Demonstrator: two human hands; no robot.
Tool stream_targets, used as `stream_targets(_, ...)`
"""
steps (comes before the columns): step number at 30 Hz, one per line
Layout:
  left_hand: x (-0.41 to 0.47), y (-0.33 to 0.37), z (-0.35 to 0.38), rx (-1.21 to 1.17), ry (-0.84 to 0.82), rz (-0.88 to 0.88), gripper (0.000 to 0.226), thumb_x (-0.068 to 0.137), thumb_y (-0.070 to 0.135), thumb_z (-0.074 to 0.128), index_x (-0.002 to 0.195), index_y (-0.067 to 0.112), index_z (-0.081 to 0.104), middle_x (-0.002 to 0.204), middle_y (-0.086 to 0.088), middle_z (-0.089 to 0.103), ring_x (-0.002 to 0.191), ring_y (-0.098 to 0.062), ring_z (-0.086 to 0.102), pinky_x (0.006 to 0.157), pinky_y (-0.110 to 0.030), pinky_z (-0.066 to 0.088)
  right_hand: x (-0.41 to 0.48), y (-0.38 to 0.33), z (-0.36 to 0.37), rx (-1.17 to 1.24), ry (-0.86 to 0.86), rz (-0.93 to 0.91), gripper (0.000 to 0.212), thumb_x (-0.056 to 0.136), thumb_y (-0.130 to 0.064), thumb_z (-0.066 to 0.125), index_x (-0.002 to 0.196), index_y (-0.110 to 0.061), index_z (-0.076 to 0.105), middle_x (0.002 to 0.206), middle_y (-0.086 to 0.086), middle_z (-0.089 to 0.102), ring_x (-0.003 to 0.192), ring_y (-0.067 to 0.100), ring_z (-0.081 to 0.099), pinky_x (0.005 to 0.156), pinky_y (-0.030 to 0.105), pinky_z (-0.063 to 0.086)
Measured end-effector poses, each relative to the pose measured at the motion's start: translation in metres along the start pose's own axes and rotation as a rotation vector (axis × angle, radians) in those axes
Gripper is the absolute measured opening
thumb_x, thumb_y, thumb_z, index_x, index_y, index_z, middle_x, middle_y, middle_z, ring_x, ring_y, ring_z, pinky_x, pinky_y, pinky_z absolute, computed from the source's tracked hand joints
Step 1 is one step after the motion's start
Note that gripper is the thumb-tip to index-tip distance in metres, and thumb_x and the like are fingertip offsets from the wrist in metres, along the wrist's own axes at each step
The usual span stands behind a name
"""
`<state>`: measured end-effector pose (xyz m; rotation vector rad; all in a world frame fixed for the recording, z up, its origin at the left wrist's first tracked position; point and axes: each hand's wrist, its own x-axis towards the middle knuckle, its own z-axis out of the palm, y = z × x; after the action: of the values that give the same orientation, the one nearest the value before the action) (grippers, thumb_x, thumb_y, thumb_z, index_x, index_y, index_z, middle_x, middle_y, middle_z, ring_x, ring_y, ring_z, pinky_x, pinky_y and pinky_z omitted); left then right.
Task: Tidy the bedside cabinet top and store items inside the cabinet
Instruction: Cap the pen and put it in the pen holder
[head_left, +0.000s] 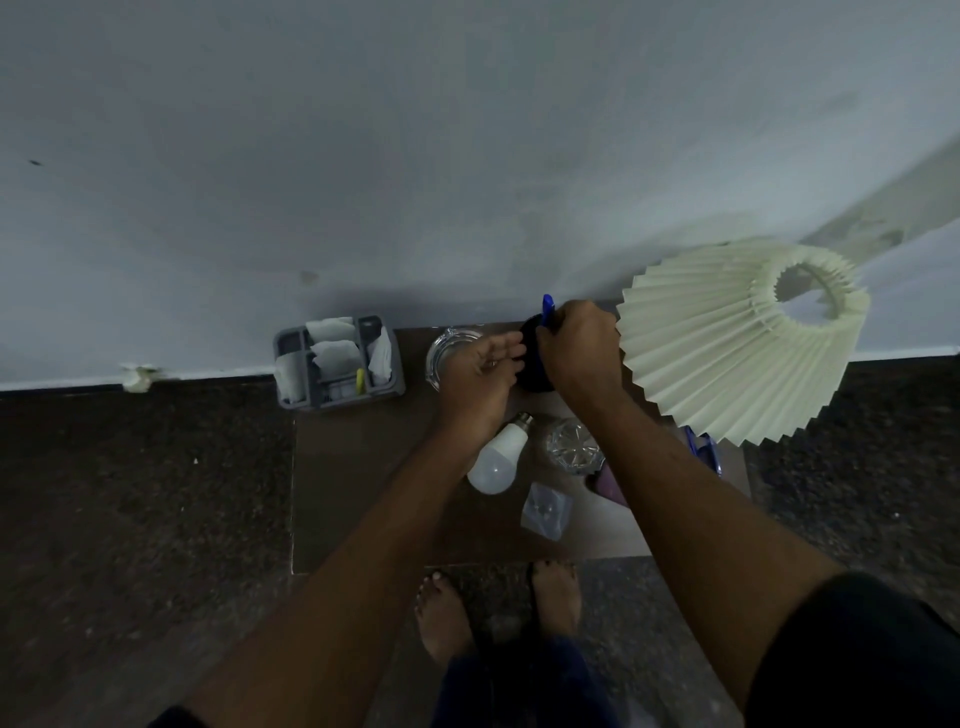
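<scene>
The cabinet (363, 493) top is cluttered, so the tidying looks barely begun — the step in hand seems to be gathering small things at the back, near the wall. Just right of the right hand's knuckles the pleated lampshade (727, 353) leans over the top's right end and hides whatever is beneath it. Well left of the left fingertips a grey caddy (337, 364) overhangs the top's left back corner, with white packets in its compartments. The right hand (576, 348) is closed in a fist around a blue pen (548, 309), whose tip pokes up past the fingers; the left hand (480, 374) is half-open, fingers (506, 351) loosely curled and touching a dark round thing (530, 358) between the two hands — what it is I cannot tell. Behind the left hand sits a glass dish (447, 343); under the wrists lie a bulb (498, 457), a cut glass (571, 447) and a small clear bag (545, 509). The next move likely calls for setting the pen into that dark thing or carrying both down to the cabinet, whose door is out of view. A blue item (704, 447) and a purple one (608, 486) are largely hidden by the right forearm.
</scene>
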<state>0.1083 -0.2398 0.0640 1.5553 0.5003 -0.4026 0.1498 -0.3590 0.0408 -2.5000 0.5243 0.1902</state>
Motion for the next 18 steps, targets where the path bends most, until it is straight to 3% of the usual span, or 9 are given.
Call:
stream_targets(8,-0.018,0.001,-0.009,-0.015,0.001,0.019,0.036,0.093,-0.01,0.051,0.125,0.0,0.063,0.117,-0.014,0.07,0.107,-0.024,0.069,0.084,-0.022,0.058,-0.035,0.0,-0.03,0.067,0.082,-0.097,0.019,0.089,-0.026,0.066,0.091,-0.007,0.072,0.082,0.006,0.073,0.072,0.02,0.067,0.065,0.031,0.056)
stream_targets(13,-0.049,-0.005,-0.009,-0.04,0.044,-0.012,0.031,0.091,-0.009,0.054,0.117,0.003,0.067,0.105,-0.013,0.072,0.088,-0.013,0.069,0.079,-0.024,0.058,-0.08,0.011,-0.062,0.32,0.109,-0.059,0.008,0.089,-0.023,0.069,0.092,-0.018,0.075,0.079,-0.014,0.07,0.07,-0.001,0.066,0.062,0.003,0.043)
stream_targets(18,-0.079,-0.031,0.0,-0.026,0.067,-0.063,0.025,0.088,-0.006,0.06,0.106,0.007,0.071,0.096,-0.009,0.073,0.089,-0.015,0.069,0.084,-0.036,0.058,-0.119,0.037,-0.075,0.482,0.13,0.044,0.003,0.088,-0.02,0.072,0.088,-0.019,0.074,0.07,-0.015,0.069,0.065,-0.001,0.066,0.06,0.01,0.049)
